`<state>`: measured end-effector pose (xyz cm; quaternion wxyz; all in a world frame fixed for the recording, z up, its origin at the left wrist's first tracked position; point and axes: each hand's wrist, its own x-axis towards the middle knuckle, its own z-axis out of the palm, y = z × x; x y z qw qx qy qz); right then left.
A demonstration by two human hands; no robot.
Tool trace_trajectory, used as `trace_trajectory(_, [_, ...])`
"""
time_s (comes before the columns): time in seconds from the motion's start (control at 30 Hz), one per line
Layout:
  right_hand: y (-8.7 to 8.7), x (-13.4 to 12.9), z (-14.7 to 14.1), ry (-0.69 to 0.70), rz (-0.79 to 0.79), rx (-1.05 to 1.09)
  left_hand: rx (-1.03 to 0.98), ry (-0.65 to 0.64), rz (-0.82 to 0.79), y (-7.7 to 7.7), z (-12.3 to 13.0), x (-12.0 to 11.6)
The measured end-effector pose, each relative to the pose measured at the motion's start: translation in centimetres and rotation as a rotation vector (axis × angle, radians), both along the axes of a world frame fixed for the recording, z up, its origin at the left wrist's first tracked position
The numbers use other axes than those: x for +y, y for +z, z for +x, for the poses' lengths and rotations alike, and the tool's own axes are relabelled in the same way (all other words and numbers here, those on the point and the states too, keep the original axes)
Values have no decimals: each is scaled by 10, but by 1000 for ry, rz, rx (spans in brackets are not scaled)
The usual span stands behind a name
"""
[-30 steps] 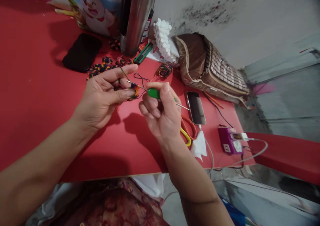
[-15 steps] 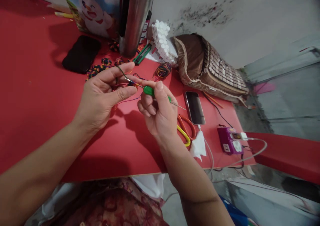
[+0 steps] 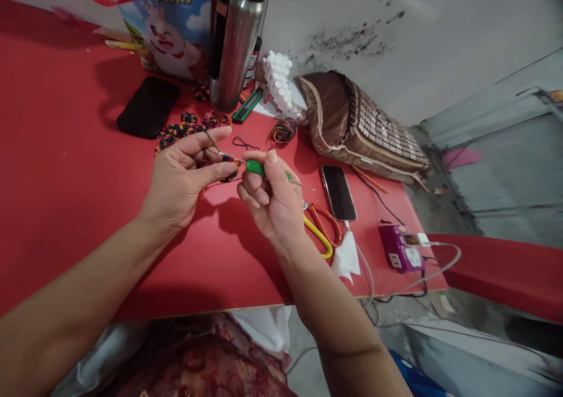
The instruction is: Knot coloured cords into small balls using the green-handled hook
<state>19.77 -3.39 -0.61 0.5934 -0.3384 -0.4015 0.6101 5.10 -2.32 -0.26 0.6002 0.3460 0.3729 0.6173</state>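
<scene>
My left hand [image 3: 178, 183] pinches a small dark multicoloured piece of yarn work [image 3: 229, 173] between thumb and fingers, with a dark strand running over its raised index finger. My right hand [image 3: 277, 200] is closed round the green handle of a crochet hook [image 3: 255, 167]. The hook's metal tip reaches left into the yarn at my left fingertips, and a thin metal end sticks out to the right behind my hand. Behind my left hand lies a heap of knotted multicoloured yarn [image 3: 173, 134]. A wound bundle of yarn [image 3: 284, 131] rests beyond my right hand.
On the red table [image 3: 79, 209] are a black item [image 3: 148, 107], a steel flask [image 3: 240, 45], a printed bag [image 3: 171, 39], a green cutter [image 3: 247, 105], a brown cushion [image 3: 365, 121], a phone [image 3: 338, 192], red-and-yellow-handled scissors [image 3: 328, 224] and a purple power socket [image 3: 398, 247].
The camera view has shifted a little, showing more of the bag and flask tops. My right hand with the hook is slightly nearer my left hand. Both hands keep their hold.
</scene>
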Motion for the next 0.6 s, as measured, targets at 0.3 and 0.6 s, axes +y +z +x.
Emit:
trace_trajectory(0.3, [-6,-3,1,48,127,-30,112,22,67,2,0,-6])
trace_trajectory(0.6, [-10,-2,5,-30,176,-105,4,-19,38,2,0,-3])
